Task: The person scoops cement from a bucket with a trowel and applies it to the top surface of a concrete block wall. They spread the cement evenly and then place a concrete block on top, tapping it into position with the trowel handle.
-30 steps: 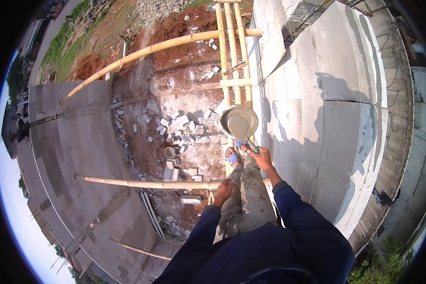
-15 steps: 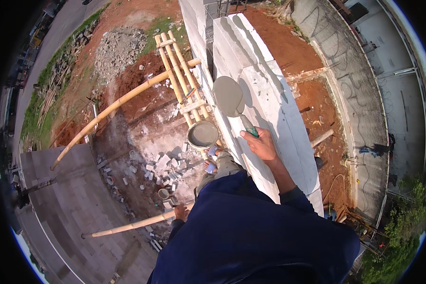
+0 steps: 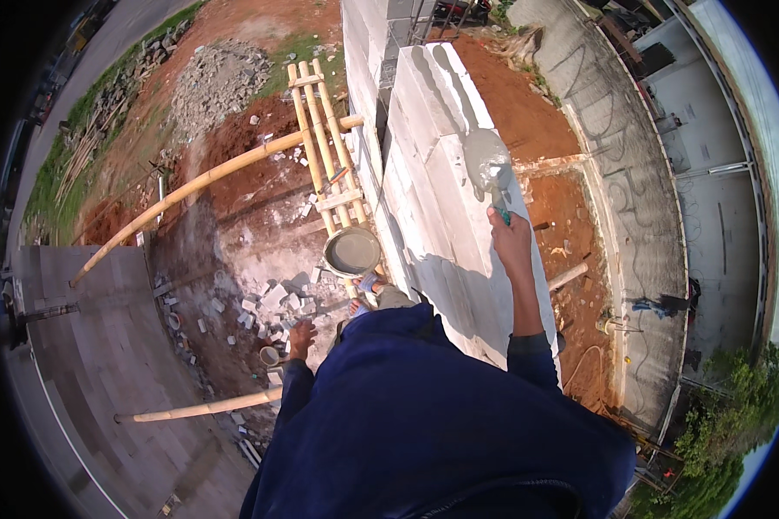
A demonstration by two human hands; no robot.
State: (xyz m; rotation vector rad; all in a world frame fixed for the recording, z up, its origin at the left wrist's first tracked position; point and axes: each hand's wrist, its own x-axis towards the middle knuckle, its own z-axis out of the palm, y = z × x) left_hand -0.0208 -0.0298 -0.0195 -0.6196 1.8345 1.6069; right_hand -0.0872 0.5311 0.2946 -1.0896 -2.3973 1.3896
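My right hand [image 3: 511, 242] is closed around the green handle of a trowel [image 3: 495, 185], over the top of a pale block wall [image 3: 428, 203]. Wet grey mortar [image 3: 485, 154] lies at the trowel's blade and hides part of it. Ahead of it, two mortar strips [image 3: 446, 78] run along the block tops. My left hand [image 3: 302, 339] holds nothing; its fingers are spread, out over the ground near a bamboo pole. A round bucket [image 3: 327, 257] of mortar stands by my feet, left of the wall.
I stand high on bamboo scaffolding; several poles form a narrow platform [image 3: 318, 121]. One long bamboo pole [image 3: 208, 177] crosses at the left, another [image 3: 203, 407] lower down. Broken blocks [image 3: 273, 298] litter the ground far below. A grey boundary wall [image 3: 636, 199] curves at the right.
My right hand has carried the trowel rightward onto the wall top, where its mortar now lies spread. My left hand has come off the lower bamboo pole and moved forward and left.
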